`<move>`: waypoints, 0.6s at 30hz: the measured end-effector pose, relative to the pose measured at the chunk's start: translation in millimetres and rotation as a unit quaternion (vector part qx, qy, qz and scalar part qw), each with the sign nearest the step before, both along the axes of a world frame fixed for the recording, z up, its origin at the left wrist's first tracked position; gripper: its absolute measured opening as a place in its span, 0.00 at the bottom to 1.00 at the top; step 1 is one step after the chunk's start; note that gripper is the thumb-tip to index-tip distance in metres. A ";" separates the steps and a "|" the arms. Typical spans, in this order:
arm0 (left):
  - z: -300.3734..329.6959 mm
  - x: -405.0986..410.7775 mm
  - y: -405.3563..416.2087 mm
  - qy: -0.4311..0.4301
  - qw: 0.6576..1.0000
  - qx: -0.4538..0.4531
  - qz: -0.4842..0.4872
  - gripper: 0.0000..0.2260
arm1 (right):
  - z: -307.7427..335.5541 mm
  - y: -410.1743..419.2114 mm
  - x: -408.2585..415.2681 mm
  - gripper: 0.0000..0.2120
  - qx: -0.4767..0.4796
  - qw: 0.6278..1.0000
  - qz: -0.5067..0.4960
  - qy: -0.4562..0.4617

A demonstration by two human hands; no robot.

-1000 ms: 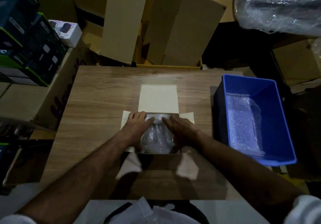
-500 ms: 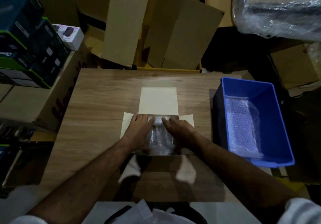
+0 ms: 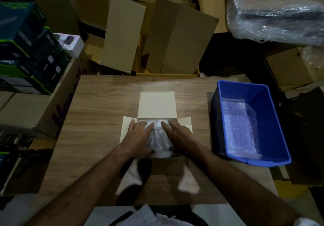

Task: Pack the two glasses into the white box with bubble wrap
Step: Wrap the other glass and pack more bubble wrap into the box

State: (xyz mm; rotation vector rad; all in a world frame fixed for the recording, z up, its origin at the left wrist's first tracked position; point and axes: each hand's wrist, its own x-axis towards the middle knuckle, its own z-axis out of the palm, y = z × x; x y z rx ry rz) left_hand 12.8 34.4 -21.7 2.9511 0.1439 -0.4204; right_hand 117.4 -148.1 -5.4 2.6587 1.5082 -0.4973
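Both hands are down in the white box (image 3: 156, 104) right now, pressing on the bubble wrap (image 3: 158, 138) bundle that sits inside it. The left hand (image 3: 138, 138) lies flat with fingers fairly straight and spread a little, thumb tucked along the near edge of the bundle. The right hand (image 3: 177, 136) is the same deal, fingers straight and resting on top, not curled around anything. The 2 glasses (image 3: 156, 140) seem to be in there under the wrap, side by side, but they only show as dark shapes through the plastic, so I can't say exactly how they sit.

What I'd worry about from here:

1. Pushing too hard. Flat palms on wrapped glass in a snug box could crack a rim if the 2 glasses are touching each other with no wrap between them. Can't tell if there's a layer between.
2. The lid flap (image 3: 156, 92) is folded out flat on the table (image 3: 98, 103), and the side flaps are open too. If the bundle sits proud of the walls, closing the lid squeezes the glass.
3. The box could slide toward the near table edge under the push.

There's more wrap in the blue bin (image 3: 263, 92) just to the right, which looks like the fix for any gaps.
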 end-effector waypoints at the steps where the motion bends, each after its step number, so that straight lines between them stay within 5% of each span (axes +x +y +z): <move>1: 2.9 -2.0 -2.1 -0.016 1.000 -0.010 0.002 0.46 | 4.9 -4.1 -1.3 0.47 0.020 1.000 -0.018 0.008; 10: 35.7 30.1 -74.4 -0.170 0.984 -0.045 -0.038 0.30 | 44.7 -80.7 12.5 0.34 0.224 0.950 -0.204 -0.073; 18: 47.0 106.3 -177.3 -0.198 0.972 -0.108 -0.071 0.28 | 36.0 -192.5 48.8 0.31 0.244 0.923 -0.282 -0.094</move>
